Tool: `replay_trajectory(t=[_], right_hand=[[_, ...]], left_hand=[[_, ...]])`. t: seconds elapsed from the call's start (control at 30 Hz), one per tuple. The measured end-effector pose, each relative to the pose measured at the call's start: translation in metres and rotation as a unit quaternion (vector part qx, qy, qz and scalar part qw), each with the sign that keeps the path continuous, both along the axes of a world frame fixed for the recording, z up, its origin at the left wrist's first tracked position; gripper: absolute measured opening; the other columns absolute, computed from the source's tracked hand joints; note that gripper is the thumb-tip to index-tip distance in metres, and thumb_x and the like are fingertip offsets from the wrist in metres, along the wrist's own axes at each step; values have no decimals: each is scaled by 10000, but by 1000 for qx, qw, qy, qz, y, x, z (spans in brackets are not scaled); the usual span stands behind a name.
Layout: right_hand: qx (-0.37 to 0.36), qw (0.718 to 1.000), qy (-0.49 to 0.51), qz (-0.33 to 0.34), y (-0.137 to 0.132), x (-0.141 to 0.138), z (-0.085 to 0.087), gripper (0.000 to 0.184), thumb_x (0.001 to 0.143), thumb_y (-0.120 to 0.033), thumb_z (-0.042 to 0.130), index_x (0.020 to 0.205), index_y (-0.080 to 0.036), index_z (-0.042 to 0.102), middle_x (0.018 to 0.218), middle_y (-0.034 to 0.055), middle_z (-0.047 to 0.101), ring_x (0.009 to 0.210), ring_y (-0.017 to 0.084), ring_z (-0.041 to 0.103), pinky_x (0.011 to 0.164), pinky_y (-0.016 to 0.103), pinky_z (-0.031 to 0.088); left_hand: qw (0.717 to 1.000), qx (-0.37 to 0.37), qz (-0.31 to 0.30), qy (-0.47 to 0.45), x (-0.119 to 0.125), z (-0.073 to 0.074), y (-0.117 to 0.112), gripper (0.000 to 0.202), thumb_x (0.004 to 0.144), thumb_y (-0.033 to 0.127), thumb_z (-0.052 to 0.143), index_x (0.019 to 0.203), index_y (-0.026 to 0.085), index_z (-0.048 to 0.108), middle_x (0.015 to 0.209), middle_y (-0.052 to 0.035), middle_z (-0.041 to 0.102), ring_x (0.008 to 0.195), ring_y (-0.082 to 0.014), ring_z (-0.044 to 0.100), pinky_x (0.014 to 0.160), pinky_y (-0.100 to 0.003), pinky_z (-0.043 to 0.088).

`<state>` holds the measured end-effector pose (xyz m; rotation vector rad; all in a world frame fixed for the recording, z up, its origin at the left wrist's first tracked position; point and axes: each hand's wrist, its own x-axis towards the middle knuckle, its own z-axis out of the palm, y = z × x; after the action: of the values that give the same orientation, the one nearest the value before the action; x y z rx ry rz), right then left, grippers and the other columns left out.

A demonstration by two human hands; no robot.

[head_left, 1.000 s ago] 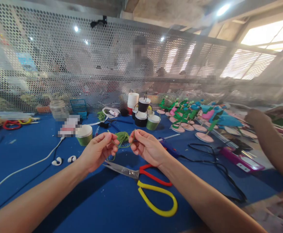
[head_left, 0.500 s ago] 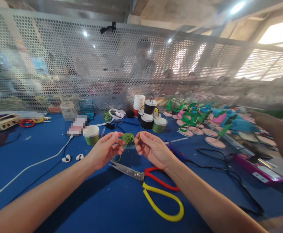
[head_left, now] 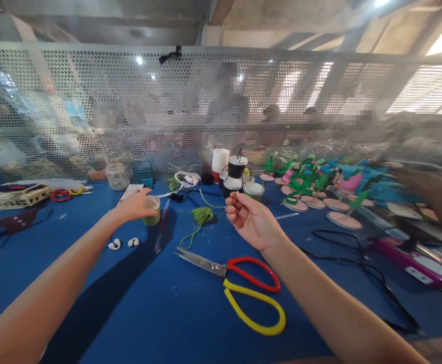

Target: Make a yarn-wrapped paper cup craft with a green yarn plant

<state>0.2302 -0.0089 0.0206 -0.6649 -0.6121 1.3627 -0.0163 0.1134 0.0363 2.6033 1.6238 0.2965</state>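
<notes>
My left hand (head_left: 134, 205) reaches out to a small green paper cup (head_left: 153, 212) and its fingers curl round the cup's near side. My right hand (head_left: 249, 217) hovers above the blue table (head_left: 137, 303), fingers pinched on the end of a thin green cord (head_left: 210, 203). A small bundle of green cord (head_left: 201, 215) lies on the table between the hands, with a tail trailing toward the scissors (head_left: 236, 283). The scissors have red and yellow handles and lie just in front of my right hand.
Black, white and green cups (head_left: 236, 177) stand behind the bundle. Pink discs with green and blue foam figures (head_left: 312, 189) fill the right. Another person's arm (head_left: 433, 194) is at far right. A black cable (head_left: 361, 263), earbuds (head_left: 122, 243), a jar (head_left: 116, 176) and a mesh screen (head_left: 168, 111) are nearby.
Both hands held the green cord bundle together; now the left has let go and reached left to the green cup, the bundle lies on the table, and the right keeps one cord end.
</notes>
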Motion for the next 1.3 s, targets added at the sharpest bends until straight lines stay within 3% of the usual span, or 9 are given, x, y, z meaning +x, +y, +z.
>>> replay_trajectory(t=[0.37,0.53,0.67,0.83,0.93,1.07,1.17,1.23,1.3], right_hand=[[12,1000,12,-10,-5,5,13,144,799,-166,456,699,-130,553,576,-17,576,449,32,520,400,107,444],[3,999,23,32,-7,0,17,203,827,-147,392,711,-116,556,574,-9,574,434,35,517,390,110,442],[-13,995,49,83,-3,-6,18,232,836,-146,374,696,-106,554,558,-12,560,434,28,512,397,101,438],[-1,996,-28,86,-7,-19,17,202,821,-149,395,692,-120,547,576,-14,573,460,32,526,434,117,448],[44,984,-154,84,-11,-17,16,182,806,-228,430,704,-132,546,589,-21,559,444,37,508,397,132,413],[48,892,-448,-46,-8,19,11,145,751,-259,490,750,-133,563,591,-13,555,447,74,514,403,181,409],[-36,751,-628,-200,-2,62,-1,181,759,-144,413,854,-144,567,709,32,615,632,119,581,560,219,446],[-115,602,-769,-182,1,87,-13,247,729,-82,403,878,-166,581,895,57,633,857,148,571,708,226,416],[-155,574,-791,-147,1,102,-25,201,696,-95,455,822,-135,606,869,95,642,865,197,570,705,248,400]], left_hand=[[992,-19,-112,-52,58,-23,-37,736,595,369,603,1228,95,347,1175,-204,386,1038,-357,450,848,-428,359],[969,180,-143,-89,48,7,-51,688,637,383,612,1228,158,343,1271,-155,331,1177,-304,306,951,-444,273],[904,274,-323,-60,51,26,-77,343,739,323,538,1055,194,509,1167,-83,495,1135,-233,379,961,-408,280],[907,251,-329,-74,75,15,-98,241,815,290,418,887,114,566,827,-81,637,826,-194,557,848,-395,368],[947,96,-281,-125,81,16,-101,281,839,276,344,754,126,566,620,-30,596,579,-134,524,605,-275,419],[931,-119,-208,-275,73,21,-96,262,818,318,382,748,155,575,603,5,587,602,-109,516,616,-232,401],[892,-195,-152,-378,64,19,-89,237,767,358,472,774,173,621,770,-12,624,707,-117,520,646,-227,393],[857,-226,-135,-443,60,17,-86,207,718,360,547,768,188,651,824,-12,622,753,-115,507,657,-214,386],[808,-270,-115,-511,58,14,-84,186,663,344,613,741,185,669,785,-14,619,710,-99,495,625,-196,385]])
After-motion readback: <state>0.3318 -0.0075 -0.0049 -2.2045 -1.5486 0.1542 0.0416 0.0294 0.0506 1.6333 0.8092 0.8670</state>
